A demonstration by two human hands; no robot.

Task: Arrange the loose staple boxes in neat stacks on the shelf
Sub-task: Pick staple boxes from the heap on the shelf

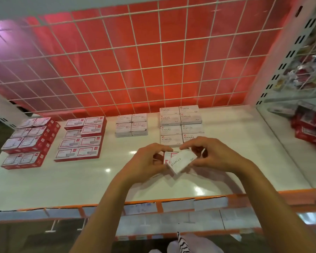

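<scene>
1. Between the two hands, above the middle of the shelf (62, 183), a white staple box (182, 162) marked STAPLES sits tilted, its long side running from seven to one o'clock.
2. The left hand (146, 161) has its grip clamped on the seven o'clock end, with the fingers curled over it. The right hand (213, 155) pinches the one o'clock end between thumb and fingertips. Holding both ends probably lets the person turn the box square before setting it down.
3. Under the left fingers a second box (169, 155) with red edging shows. I cannot tell whether it is held or lying on the shelf.
4. At twelve o'clock, just beyond the hands, stands the white STAPLES stack (181, 125), two columns wide with every label facing up. Its print matches the held box, so it is the likely home for it.
5. At ten o'clock sits a smaller pale stack (131, 125). Toward nine o'clock come the nearer red-and-white stack (80, 138) and the far red-and-white stack (27, 143). The kinds are kept apart by bare gaps, which seems meant to keep each readable.
6. A wire grid (135, 57) over red backing closes the rear at twelve o'clock. A label strip (153, 207) runs along the front edge at six.
7. At three o'clock, in the next bay, red boxes (308, 128) lie less tidily.
</scene>
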